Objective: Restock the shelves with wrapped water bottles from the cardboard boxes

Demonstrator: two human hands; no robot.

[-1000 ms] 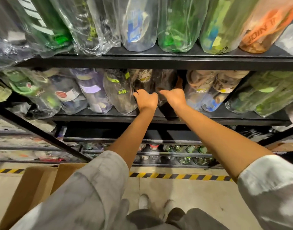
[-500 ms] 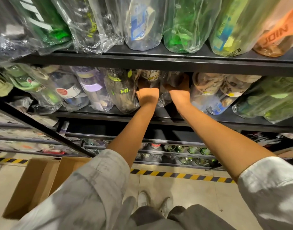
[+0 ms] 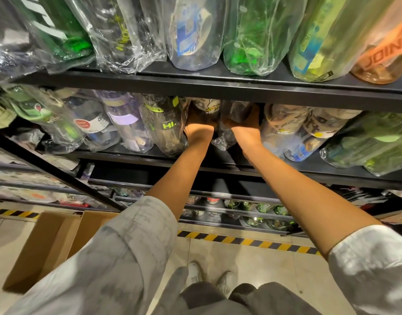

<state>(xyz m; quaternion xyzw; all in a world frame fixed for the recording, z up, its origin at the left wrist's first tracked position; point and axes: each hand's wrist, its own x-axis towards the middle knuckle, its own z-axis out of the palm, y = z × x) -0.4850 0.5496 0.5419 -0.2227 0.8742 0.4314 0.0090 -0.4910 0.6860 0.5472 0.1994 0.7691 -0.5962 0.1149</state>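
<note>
- Both arms reach forward into the middle shelf [image 3: 131,155] of a black metal rack, toward 12 o'clock from the person's body.
- Left hand [image 3: 198,129]: only the back of the hand and the wrist show; the fingers go into shadow under the upper shelf [image 3: 218,87], against a wrapped bottle with cream printing [image 3: 206,104]. Whether they grip it or merely press it cannot be told.
- Right hand [image 3: 246,129]: thumb raised at its 1 o'clock, fingers hidden in the dark; it lies against a dark bottle in clear wrap [image 3: 227,133] that stands between the two hands. Grip cannot be told.
- The loose tail of that bottle's wrap hangs at 6 o'clock, between the two wrists.
- At 9 o'clock of the left hand, touching it: a clear wrapped bottle marked "HI." in green [image 3: 168,128]. Further toward 9 o'clock stand a purple-banded bottle [image 3: 125,121] and one with a red oval label [image 3: 86,123].
- At 3 o'clock of the right hand: beige-capped wrapped bottles [image 3: 284,123], then green ones [image 3: 377,142].
- The upper shelf carries a row of larger wrapped bottles, among them a green one [image 3: 247,42] and an orange one [image 3: 384,55] at 2 o'clock.
- An open cardboard box [image 3: 43,251] sits on the tiled floor at 8 o'clock of the person's feet; its contents are not visible.
- Yellow-black hazard tape [image 3: 247,241] runs along the floor at the rack's foot.
- Pale rolled sleeves [image 3: 118,246] cover both upper arms; white shoes [image 3: 193,272] show at 6 o'clock.
</note>
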